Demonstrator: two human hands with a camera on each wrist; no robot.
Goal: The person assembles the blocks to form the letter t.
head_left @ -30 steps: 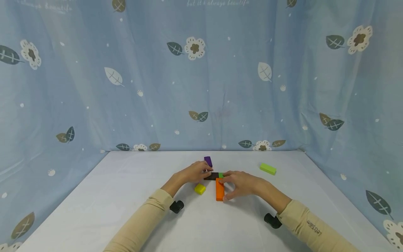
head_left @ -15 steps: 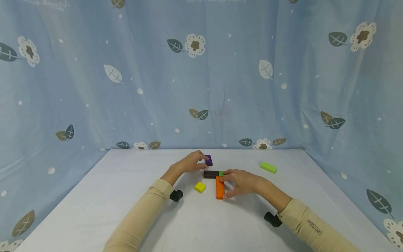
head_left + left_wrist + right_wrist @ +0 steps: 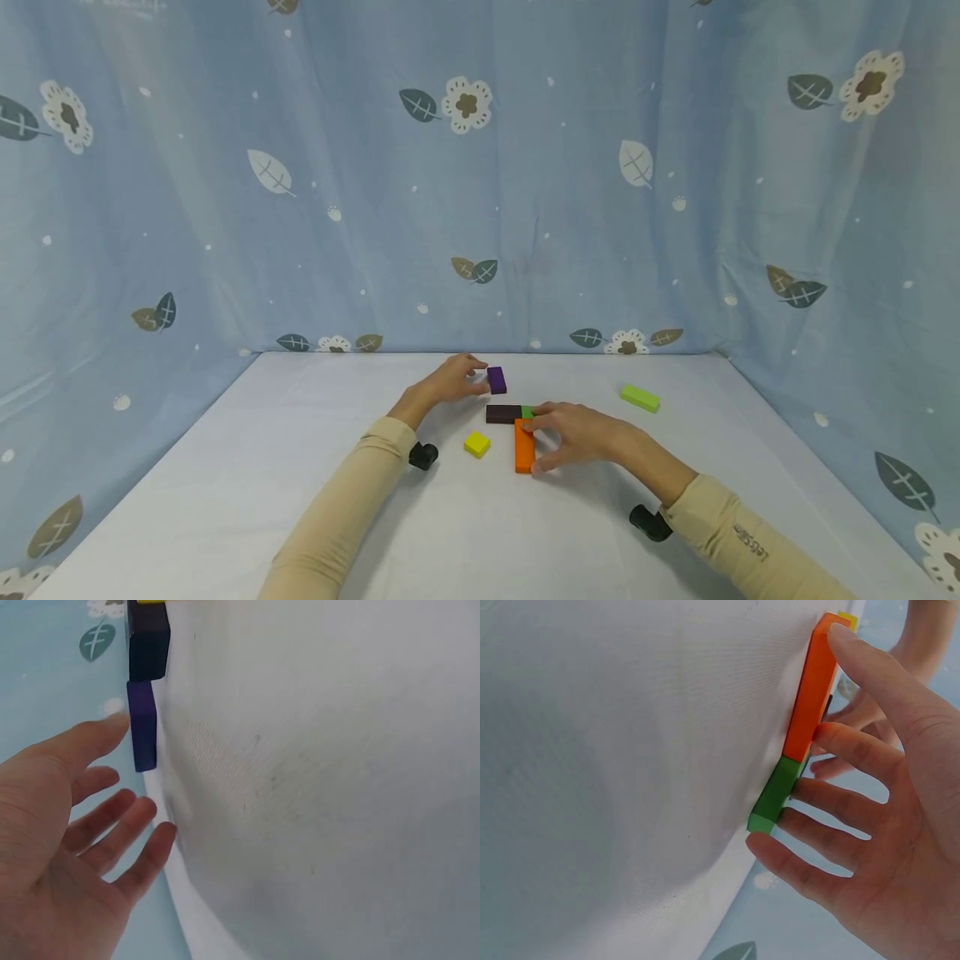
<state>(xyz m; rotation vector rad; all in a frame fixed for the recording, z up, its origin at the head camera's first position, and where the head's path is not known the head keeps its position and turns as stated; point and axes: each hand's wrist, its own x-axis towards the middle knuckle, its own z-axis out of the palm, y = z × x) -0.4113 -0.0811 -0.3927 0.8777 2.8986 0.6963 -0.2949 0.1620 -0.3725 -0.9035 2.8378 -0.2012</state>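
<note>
My left hand [image 3: 452,379] is just left of a purple block [image 3: 497,380], its fingers loosely spread and nothing held. In the left wrist view the thumb tip appears right beside the purple block [image 3: 142,727]; contact is unclear. My right hand [image 3: 581,433] rests against an orange block [image 3: 524,447], thumb at its near end and index finger near its far end. Its other fingers lie along a green block [image 3: 777,789], mostly hidden by the hand in the head view. A black block [image 3: 503,414] meets the green one, forming a corner with the orange.
A yellow block [image 3: 477,444] lies left of the orange one. A light green block [image 3: 640,397] lies apart at the back right. The white table [image 3: 300,467] ends at a patterned blue curtain [image 3: 480,208] behind.
My left hand has gone from over the black block up to the purple block, reached across it, then drawn slightly left off it. My right hand has stayed at the orange block.
</note>
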